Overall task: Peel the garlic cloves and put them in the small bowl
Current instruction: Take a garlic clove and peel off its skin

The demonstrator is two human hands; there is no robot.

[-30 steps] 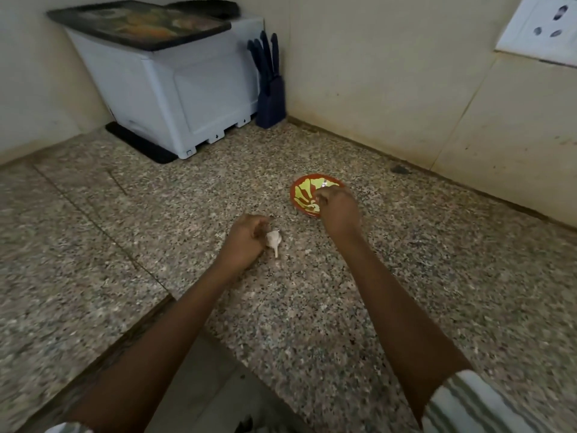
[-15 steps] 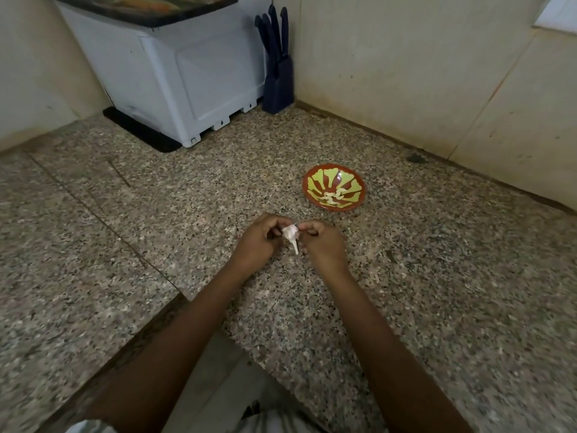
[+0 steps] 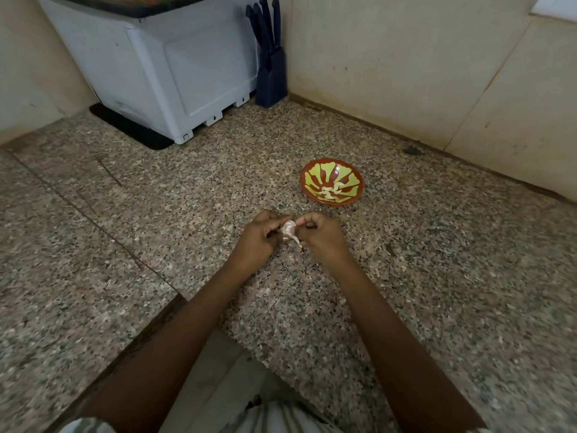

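Here, both hands are curled on one small white garlic (image 3: 288, 232) over the speckled stone counter (image 3: 156, 245): the left hand (image 3: 259, 242) grips it from one side and the right hand (image 3: 324, 242) pinches it from the other. The small bowl (image 3: 318, 173), red with yellow-green stripes, sits near them toward the wall (image 3: 390, 64) and holds peeled cloves (image 3: 332, 192). In the corner stand a white box (image 3: 175, 67) on a black mat (image 3: 131, 128), with tiny dark arrows on its feet, and a dark blue knife block (image 3: 271, 76) just beside it.
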